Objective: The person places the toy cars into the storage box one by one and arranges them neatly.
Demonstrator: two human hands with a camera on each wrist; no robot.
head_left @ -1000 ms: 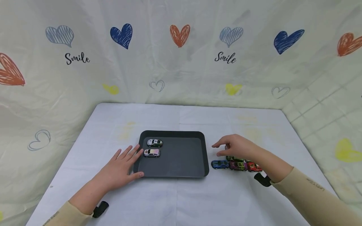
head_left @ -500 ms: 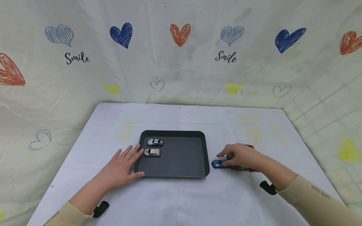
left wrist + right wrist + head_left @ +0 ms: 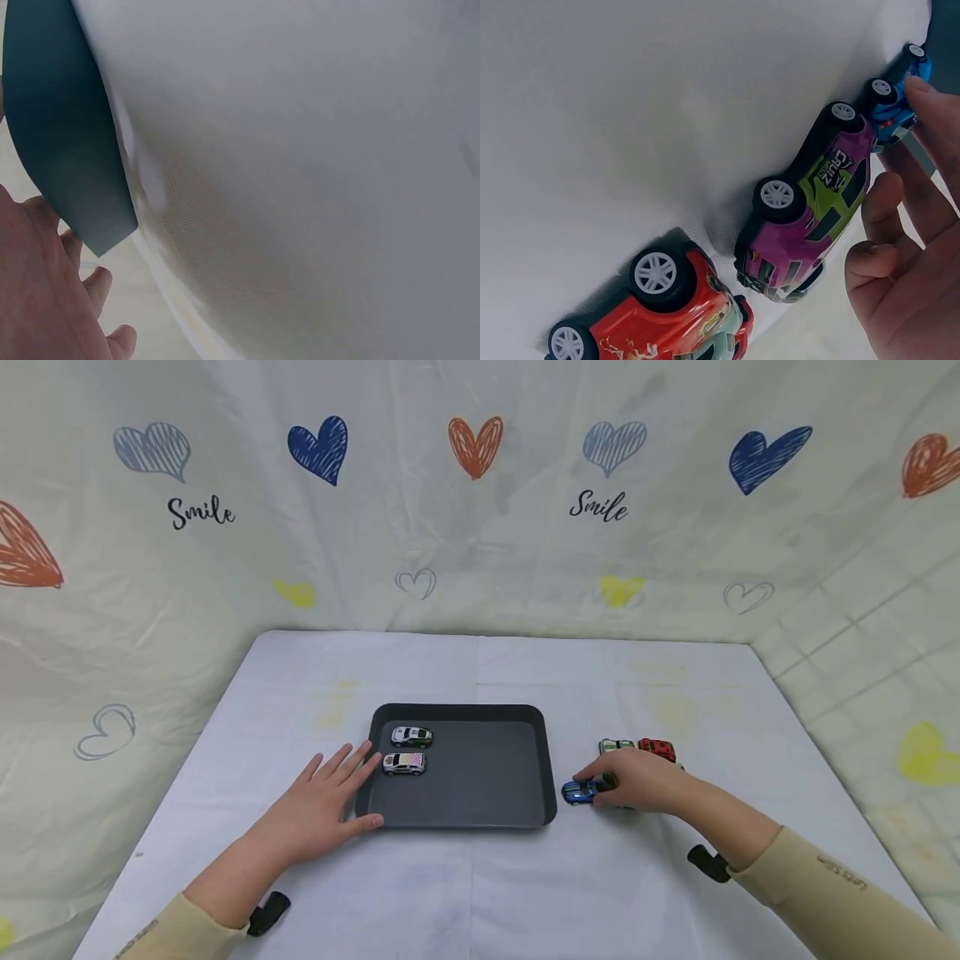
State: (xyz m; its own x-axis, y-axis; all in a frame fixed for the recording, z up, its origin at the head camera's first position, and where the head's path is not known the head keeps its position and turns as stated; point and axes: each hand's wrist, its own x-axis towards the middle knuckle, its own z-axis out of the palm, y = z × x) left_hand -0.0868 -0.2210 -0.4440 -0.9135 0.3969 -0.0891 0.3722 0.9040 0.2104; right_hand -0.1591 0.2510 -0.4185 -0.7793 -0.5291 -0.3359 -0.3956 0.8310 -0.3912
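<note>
My right hand (image 3: 645, 782) pinches a blue toy car (image 3: 576, 792) between thumb and fingers, just right of the dark grey tray (image 3: 487, 797). In the right wrist view the thumb lies on the side of that blue car. A purple and green toy car (image 3: 810, 214) stands right behind it, close to the curled lower fingers. With fingers spread, my left hand (image 3: 315, 810) rests at the tray's left rim. Two white toy cars, one with green (image 3: 411, 737) and one with a pink pattern (image 3: 403, 764), sit in the tray's left part.
Behind my right hand stand a green and white toy car (image 3: 617, 745) and a red one (image 3: 657, 748). Another red toy car (image 3: 675, 315) shows in the right wrist view. A white cloth (image 3: 465, 893) covers the table, and a heart-printed curtain (image 3: 510, 543) hangs behind.
My right hand has come down from above the group of toy cars and taken hold of the blue one. My left hand stays in place at the tray.
</note>
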